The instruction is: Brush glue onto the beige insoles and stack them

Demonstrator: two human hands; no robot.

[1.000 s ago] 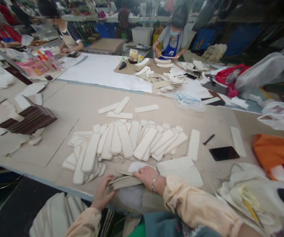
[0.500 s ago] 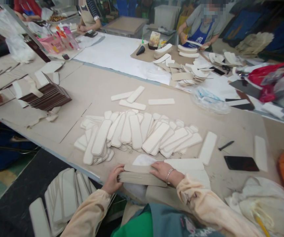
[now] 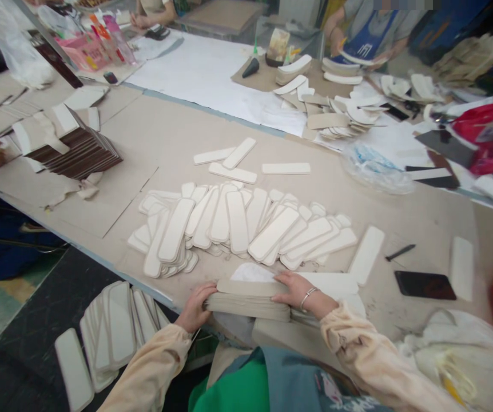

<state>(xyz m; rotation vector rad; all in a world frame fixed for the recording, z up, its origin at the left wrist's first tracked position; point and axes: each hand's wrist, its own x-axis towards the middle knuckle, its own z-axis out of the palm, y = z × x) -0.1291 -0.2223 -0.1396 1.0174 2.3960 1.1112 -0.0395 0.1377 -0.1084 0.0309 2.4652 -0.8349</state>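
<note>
A thick stack of cream rounded strips [image 3: 246,298] lies at the table's near edge. My left hand [image 3: 195,306] is closed round the stack's left end. My right hand [image 3: 294,288], with a bracelet on the wrist, presses its fingers on the stack's right end. Just beyond the stack spreads a wide fan of the same cream strips [image 3: 238,226] laid side by side on the beige table [image 3: 160,143]. A white sheet pile [image 3: 336,283] lies beside my right wrist.
More strips lie on the floor [image 3: 109,332] at lower left. A dark brown card stack [image 3: 79,151] sits far left. A black phone [image 3: 424,284] and a pen [image 3: 401,252] lie at right. Other people work at the far side among strip piles [image 3: 336,114].
The view has moved closer and tilted down. Both hands have squared the stack into a tidy block and now grip its two ends; the floor pile has come into view.
</note>
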